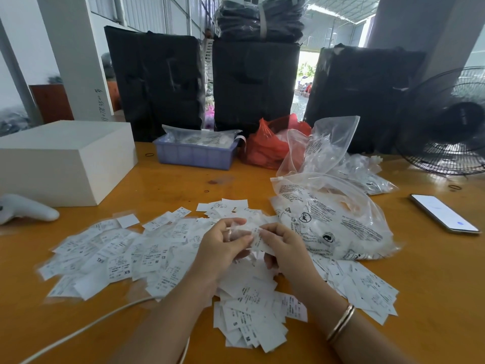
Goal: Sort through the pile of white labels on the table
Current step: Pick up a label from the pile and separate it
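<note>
A wide pile of white labels [126,256] with black size print covers the middle of the orange table [433,298], spreading left, right and toward me. My left hand [223,248] and my right hand [282,249] are raised just above the pile's centre. Together they hold a small bunch of white labels [256,239] between curled fingers and thumbs. Part of that bunch is hidden by my fingers.
A clear printed plastic bag [338,222] of more labels lies right of my hands, with other clear bags behind. A white box [65,161] stands at left, a blue tray [195,153] and red bag [267,147] at the back. A phone [443,212], a fan [451,122], a white cable [86,329].
</note>
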A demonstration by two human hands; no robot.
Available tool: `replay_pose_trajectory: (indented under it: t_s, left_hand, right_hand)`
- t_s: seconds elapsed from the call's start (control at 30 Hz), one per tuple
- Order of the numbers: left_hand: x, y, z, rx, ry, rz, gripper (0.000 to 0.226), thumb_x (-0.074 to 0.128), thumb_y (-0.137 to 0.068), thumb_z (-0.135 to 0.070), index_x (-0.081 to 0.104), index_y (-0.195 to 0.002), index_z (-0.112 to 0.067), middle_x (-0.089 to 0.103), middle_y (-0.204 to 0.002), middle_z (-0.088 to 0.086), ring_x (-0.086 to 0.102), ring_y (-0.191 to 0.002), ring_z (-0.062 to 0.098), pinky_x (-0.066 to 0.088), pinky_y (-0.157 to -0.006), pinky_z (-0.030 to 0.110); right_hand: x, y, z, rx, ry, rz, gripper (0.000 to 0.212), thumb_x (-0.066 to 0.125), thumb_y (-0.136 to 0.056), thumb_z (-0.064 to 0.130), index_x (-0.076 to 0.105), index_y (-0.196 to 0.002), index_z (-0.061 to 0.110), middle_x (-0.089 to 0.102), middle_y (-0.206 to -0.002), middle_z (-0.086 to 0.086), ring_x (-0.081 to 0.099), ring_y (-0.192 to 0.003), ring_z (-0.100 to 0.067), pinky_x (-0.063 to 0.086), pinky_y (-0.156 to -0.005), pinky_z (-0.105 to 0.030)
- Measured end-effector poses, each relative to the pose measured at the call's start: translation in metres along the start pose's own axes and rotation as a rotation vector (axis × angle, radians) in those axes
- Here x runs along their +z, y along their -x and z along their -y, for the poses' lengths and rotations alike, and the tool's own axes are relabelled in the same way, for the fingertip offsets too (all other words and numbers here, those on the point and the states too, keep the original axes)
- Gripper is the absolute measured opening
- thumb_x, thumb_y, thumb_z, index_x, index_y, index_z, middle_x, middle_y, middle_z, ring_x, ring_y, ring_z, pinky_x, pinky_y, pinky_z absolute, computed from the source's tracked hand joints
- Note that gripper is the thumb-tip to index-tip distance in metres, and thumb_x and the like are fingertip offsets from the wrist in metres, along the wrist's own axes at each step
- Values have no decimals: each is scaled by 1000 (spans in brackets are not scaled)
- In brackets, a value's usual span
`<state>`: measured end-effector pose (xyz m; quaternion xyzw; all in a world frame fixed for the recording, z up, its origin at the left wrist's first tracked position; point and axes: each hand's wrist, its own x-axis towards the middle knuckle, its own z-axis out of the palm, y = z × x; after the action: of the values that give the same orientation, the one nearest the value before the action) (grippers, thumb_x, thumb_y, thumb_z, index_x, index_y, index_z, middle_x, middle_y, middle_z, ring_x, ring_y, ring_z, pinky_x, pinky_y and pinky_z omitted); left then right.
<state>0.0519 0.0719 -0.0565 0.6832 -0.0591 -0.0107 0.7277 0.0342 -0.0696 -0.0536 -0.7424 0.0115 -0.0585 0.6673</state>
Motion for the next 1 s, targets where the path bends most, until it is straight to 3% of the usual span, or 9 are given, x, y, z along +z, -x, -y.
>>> replay_pose_trajectory:
  t_s: [0.07, 0.23, 0.4, 0.53, 0.7, 0.87, 1.0]
  left_hand:
    - [0, 0, 0, -3, 2, -10, 30, 73, -82, -15, 62, -104, -31, 70, -95, 1, 71, -80, 14, 54, -61, 18]
    - [-2, -1, 0, 44, 9, 2, 34, 70, -84, -19, 57, -109, -38, 70, -88, -21, 69, -79, 5, 55, -67, 17]
    - [-1, -1, 0, 43, 15, 15, 34, 71, -84, -20, 57, -108, -39, 71, -88, -20, 70, -79, 5, 54, -64, 17]
    - [0, 1, 0, 70, -42, 5, 28, 71, -84, -25, 58, -106, -39, 70, -84, -22, 67, -76, -2, 49, -57, 10]
    - [0, 1, -2, 83, 38, 9, 32, 70, -85, -21, 58, -108, -38, 72, -89, -19, 68, -81, 0, 51, -60, 11]
    - [0, 0, -1, 100, 83, 15, 33, 70, -84, -15, 61, -107, -36, 73, -93, -8, 68, -90, 7, 51, -84, 26]
    - [1, 0, 0, 119, -5, 49, 30, 70, -84, -16, 63, -104, -37, 70, -91, -16, 66, -86, 0, 52, -72, 18]
  right_hand:
    - [1, -1, 0, -40, 29, 8, 15, 51, -96, 13, 62, -91, 22, 59, -65, 7, 46, -43, -8, 38, -43, -20]
    - [1, 0, -2, -138, 167, -25, 15, 57, -93, 15, 58, -92, 30, 63, -84, 5, 50, -47, -7, 41, -51, -26]
    - [1, 0, -1, -243, 229, -11, 22, 59, -91, 10, 55, -101, 29, 54, -80, -3, 51, -50, -7, 41, -48, -17]
    - [3, 2, 0, -233, 233, 46, 29, 57, -91, 8, 49, -104, 33, 52, -78, -5, 46, -56, -12, 38, -51, -23]
    - [5, 2, 1, -172, 126, 56, 18, 55, -94, 14, 51, -109, 24, 47, -67, 2, 45, -52, -7, 41, -51, -23]
    - [2, 1, 0, -129, 147, 61, 10, 59, -93, 19, 65, -85, 21, 54, -62, 1, 48, -49, -9, 42, -47, -21]
    - [1, 1, -1, -116, 149, 48, 15, 62, -90, 23, 66, -78, 16, 57, -62, -2, 48, -47, -7, 42, -42, -18]
